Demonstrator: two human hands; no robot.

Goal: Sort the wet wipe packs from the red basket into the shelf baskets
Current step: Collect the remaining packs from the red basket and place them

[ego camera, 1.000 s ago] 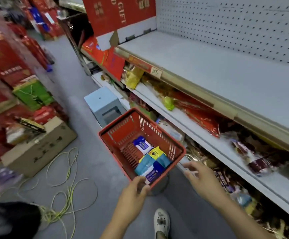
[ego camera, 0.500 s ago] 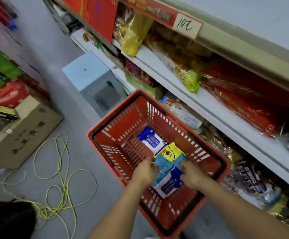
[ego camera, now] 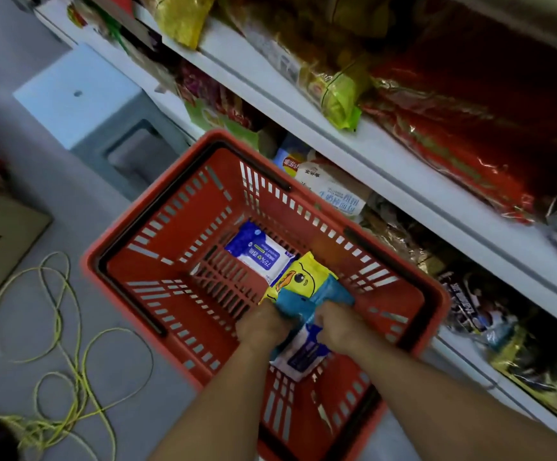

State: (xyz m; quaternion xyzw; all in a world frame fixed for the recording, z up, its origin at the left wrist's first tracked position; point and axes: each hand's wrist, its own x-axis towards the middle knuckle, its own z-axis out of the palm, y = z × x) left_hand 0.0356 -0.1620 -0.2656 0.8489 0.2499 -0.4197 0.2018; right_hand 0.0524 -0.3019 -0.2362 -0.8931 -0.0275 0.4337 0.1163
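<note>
Inside the red basket (ego camera: 147, 197), the left hand (ego camera: 263, 331) grips the yellow-and-blue duck pack (ego camera: 307, 287) while the right hand (ego camera: 340, 327) pinches the white-and-blue pack (ego camera: 303, 357) beneath it; the overlapping, slick-looking packs could slip or snag each other on lifting.

The grey floor (ego camera: 21, 181) carries loose coils of yellow-green cord (ego camera: 71, 344) left of the red basket (ego camera: 127, 271) and, further left, a cardboard box (ego camera: 1, 241). Beyond the basket's far-left corner stands a pale blue-grey cabinet (ego camera: 81, 104). What the basket itself rests on is hidden. Right of the basket run white shelves. The upper board (ego camera: 380, 151) bears a yellow bag (ego camera: 180, 18), a green-yellow packet (ego camera: 340, 94) and red foil bags (ego camera: 469, 134). The lower board (ego camera: 463, 357), close beside the basket's right rim, holds a white packet with blue print (ego camera: 337, 194) and dark wrapped goods (ego camera: 466, 301).
</note>
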